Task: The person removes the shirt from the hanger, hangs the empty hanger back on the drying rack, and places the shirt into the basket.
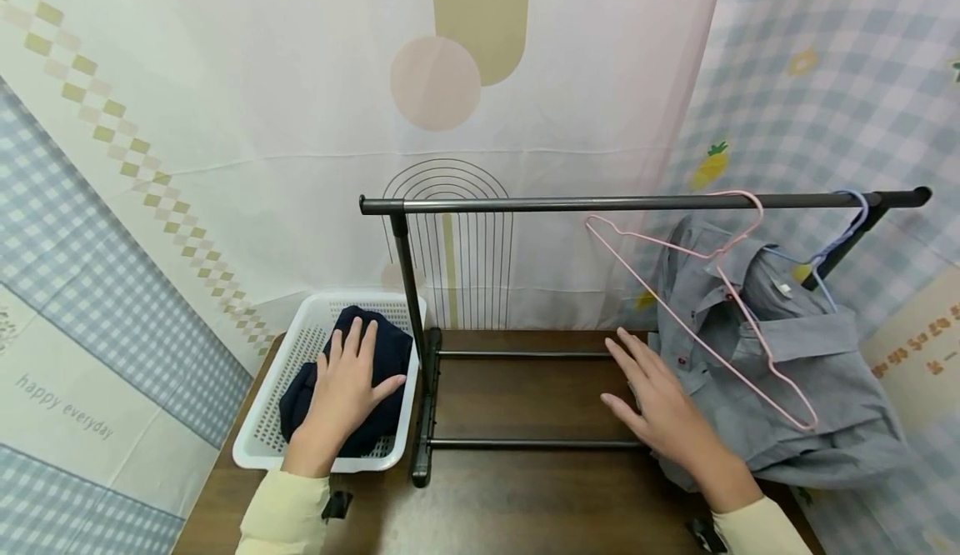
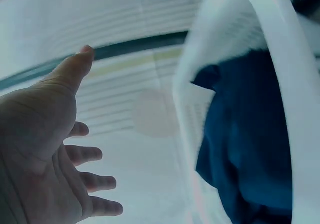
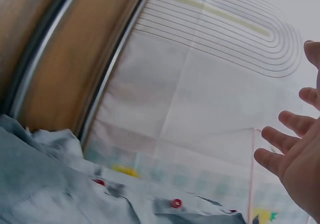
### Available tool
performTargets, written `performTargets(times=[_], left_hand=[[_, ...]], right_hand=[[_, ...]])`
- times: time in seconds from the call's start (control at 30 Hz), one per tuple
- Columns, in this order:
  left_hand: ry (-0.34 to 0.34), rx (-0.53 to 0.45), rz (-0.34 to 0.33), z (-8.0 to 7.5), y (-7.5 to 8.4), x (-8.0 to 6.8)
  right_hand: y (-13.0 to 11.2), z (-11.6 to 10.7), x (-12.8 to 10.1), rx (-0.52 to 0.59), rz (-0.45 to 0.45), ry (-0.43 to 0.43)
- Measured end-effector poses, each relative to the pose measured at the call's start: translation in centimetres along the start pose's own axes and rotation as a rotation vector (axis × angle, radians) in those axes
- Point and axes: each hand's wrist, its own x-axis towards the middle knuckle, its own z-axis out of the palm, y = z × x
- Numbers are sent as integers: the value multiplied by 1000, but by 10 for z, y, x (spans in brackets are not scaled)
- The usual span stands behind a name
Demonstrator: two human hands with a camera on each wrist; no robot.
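Observation:
My left hand lies open, fingers straight, over a dark navy garment in a white slotted basket. In the left wrist view the left hand has spread fingers and holds nothing, with the basket rim and navy garment beside it. I cannot tell whether they touch. My right hand is open, palm down over the table, at the left edge of a grey shirt with red buttons. In the right wrist view the right hand is empty above the shirt.
A black clothes rail stands on the brown table. A bare pink hanger hooks on it in front of the shirt, which hangs from a blue hanger at the rail's right end. Patterned curtains surround the table.

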Motion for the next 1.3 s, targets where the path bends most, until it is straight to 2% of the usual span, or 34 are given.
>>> performTargets(times=[0.17,0.37,0.63,0.9,1.07,1.3], left_hand=[[38,-28,32,-10,17,-10],[47,-31,96,-19,38,-18],[86,-28,191,-20,59,-24],[106,-50,336,-19,75,-19],[128,-52,414,-15,82,-15],[145,-25,469,-9,87,-10]], right_hand=[[-5,-15,2,-36,-61,34],[-14,-36,6,-50,-171,163],[-23,-68,5,-23,-218,260],[-23,-99,1,-61,-189,299],[-18,-114,-6,-74,-177,355],[-4,-135,-21,-146,-8,359]])
